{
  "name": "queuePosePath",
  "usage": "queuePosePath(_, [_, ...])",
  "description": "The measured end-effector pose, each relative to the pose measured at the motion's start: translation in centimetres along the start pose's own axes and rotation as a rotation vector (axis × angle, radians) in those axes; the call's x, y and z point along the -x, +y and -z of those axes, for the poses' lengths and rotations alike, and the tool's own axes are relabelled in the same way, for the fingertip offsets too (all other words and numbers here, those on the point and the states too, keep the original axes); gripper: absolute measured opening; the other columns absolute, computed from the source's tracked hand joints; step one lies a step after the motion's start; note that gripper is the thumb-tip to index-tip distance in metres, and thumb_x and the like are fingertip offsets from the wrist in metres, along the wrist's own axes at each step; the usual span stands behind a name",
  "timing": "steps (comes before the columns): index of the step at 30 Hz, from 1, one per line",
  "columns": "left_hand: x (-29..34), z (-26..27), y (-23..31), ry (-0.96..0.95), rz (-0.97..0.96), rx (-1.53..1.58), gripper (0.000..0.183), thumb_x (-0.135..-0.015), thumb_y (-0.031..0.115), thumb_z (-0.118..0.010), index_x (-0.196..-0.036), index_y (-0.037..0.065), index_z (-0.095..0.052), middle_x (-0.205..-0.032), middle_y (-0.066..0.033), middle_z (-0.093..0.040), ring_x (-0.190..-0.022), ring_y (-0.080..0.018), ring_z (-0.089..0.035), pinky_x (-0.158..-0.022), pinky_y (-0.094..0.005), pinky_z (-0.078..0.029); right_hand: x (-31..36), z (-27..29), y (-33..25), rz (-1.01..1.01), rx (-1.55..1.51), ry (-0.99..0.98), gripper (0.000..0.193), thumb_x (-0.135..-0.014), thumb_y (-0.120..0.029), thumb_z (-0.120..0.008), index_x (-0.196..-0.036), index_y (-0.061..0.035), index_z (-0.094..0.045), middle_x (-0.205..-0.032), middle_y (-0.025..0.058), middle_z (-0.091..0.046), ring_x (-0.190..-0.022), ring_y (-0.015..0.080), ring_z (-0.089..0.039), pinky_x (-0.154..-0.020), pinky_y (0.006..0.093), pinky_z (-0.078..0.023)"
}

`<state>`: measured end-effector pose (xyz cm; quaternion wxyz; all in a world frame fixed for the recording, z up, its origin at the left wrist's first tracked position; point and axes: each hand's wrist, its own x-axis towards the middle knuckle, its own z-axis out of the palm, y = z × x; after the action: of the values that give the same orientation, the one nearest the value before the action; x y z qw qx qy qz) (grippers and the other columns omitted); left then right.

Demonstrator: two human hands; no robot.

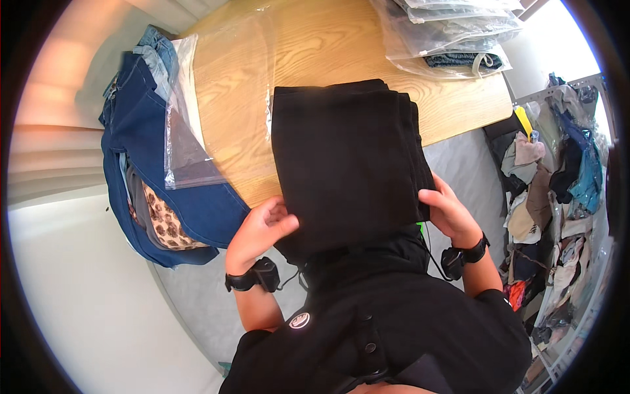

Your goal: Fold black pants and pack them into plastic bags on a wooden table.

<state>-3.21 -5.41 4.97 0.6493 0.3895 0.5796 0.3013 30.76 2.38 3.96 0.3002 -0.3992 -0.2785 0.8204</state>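
Note:
A black garment (344, 161), folded into a thick rectangle of several layers, lies over the near edge of the wooden table and reaches back toward its middle. At its near left corner my left hand (262, 226) grips the edge, thumb on top and fingertips partly hidden under the cloth. Along its right side my right hand (449, 207) holds the stacked layers, with the thumb against the edge and the other fingers mostly out of sight behind it. Just left of the garment a clear plastic bag (226, 92) lies flat on the table.
Blue jeans (154, 131) and other clothes hang over the table's (321, 43) left edge, partly under the bag. Several filled clear zip bags (453, 33) are piled at the far right. A rack (558, 190) of bagged clothes stands on the right; a pale curtain (59, 118) hangs left.

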Motion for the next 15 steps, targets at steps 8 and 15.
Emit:
queuePosePath(8, [-1.2, -3.0, 0.6, 0.437, -0.062, -0.319, 0.055, -0.085, 0.026, -0.067, -0.126, -0.002, -0.044, -0.093, -0.0106, -0.061, -0.082, -0.0114, -0.055, -0.074, -0.0259, -0.046, -1.4, 2.0, -0.3, -0.258, 0.186, -0.178, 0.082, -0.078, -0.029, -0.074, -0.137, 0.0077, -0.031, -0.132, 0.0129, -0.047, -0.121, 0.0184, -0.045, -0.102, 0.0315, -0.036])
queuePosePath(15, [-0.8, -3.2, 1.0, 0.173, -0.095, -0.15, 0.063, -0.079, 0.013, -0.071, -0.131, -0.002, -0.039, -0.117, -0.0119, -0.055, -0.109, -0.0172, -0.054, -0.091, -0.0319, -0.044, -1.4, 2.0, 0.2, -0.083, 0.193, -0.198, 0.084, -0.07, -0.017, -0.079, -0.136, 0.0066, -0.032, -0.13, 0.0106, -0.049, -0.12, 0.0166, -0.044, -0.103, 0.032, -0.035])
